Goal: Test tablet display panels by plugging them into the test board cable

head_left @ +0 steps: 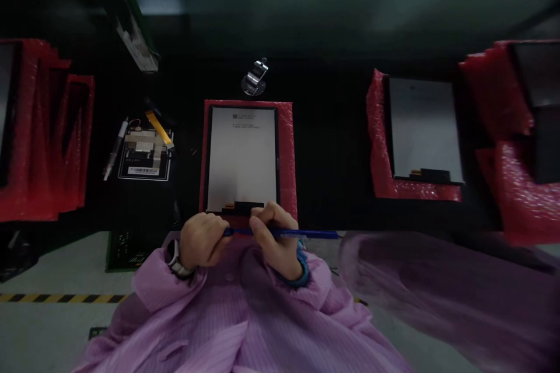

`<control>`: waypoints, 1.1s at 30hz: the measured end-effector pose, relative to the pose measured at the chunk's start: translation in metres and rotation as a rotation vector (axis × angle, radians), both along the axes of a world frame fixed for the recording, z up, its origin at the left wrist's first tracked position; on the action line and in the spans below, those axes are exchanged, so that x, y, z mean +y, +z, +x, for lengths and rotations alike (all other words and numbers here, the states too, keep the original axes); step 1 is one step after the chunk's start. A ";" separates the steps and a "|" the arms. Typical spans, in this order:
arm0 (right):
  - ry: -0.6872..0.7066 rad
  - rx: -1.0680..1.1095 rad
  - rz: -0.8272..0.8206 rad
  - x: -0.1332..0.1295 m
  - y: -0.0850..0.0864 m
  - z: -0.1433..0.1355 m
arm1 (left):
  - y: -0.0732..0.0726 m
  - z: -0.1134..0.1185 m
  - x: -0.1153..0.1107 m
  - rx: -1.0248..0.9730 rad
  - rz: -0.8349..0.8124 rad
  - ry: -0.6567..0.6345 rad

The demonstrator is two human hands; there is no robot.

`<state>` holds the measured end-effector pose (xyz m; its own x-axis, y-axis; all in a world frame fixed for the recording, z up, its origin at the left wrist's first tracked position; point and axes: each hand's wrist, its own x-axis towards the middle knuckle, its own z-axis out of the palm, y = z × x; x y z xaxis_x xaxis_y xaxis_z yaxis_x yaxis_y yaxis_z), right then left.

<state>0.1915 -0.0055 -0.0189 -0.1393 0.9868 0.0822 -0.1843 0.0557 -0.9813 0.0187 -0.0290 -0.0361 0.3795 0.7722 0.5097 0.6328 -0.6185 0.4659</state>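
At the left end of the desk point(332, 145), red bubble-wrap bags point(48, 192) lie piled, with a dark-framed panel point(6, 105) on them, cut off by the view. Next, inward from the near edge, come a white-ended pen point(116, 148) and a circuit board point(142, 172) with an orange ribbon point(158, 128) across its far right corner.

At the middle of the near edge, the left hand point(202, 240) is curled closed on the left end of a blue tool point(319, 234), pen-like and level. Just beyond, a display panel point(242, 157) lies face-up on a red bubble-wrap sheet point(286, 157); behind it stands a metal clip point(254, 77). The right hand point(277, 242) pinches the tool's shaft, thumb against fingers.

The step seems to be readying the tool, perhaps uncapping it; the next move likely calls for a steady grip, clear of the panel's near-edge strip.

Farther right, a second panel point(424, 128) rests on red wrap point(380, 151). At the right end, red packaging point(494, 93) carries dark panels point(549, 140).
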 end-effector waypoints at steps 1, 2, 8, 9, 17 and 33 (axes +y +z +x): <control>0.034 -0.021 0.023 0.000 0.002 0.003 | 0.004 -0.002 0.000 0.020 -0.024 -0.040; 0.078 -0.042 0.049 0.000 0.004 0.005 | 0.009 -0.004 0.000 0.041 -0.047 -0.078; 0.198 -0.014 0.277 -0.007 0.011 0.001 | 0.037 0.004 -0.007 -0.055 -0.192 -0.273; 0.153 0.021 0.287 -0.010 0.011 -0.003 | 0.039 0.008 -0.008 -0.108 -0.223 -0.284; 0.171 0.039 0.334 -0.002 0.024 -0.006 | 0.054 0.034 -0.008 -0.465 -0.554 -0.364; 0.179 -0.550 0.473 0.120 0.053 0.032 | 0.033 0.016 -0.002 0.009 -0.285 0.318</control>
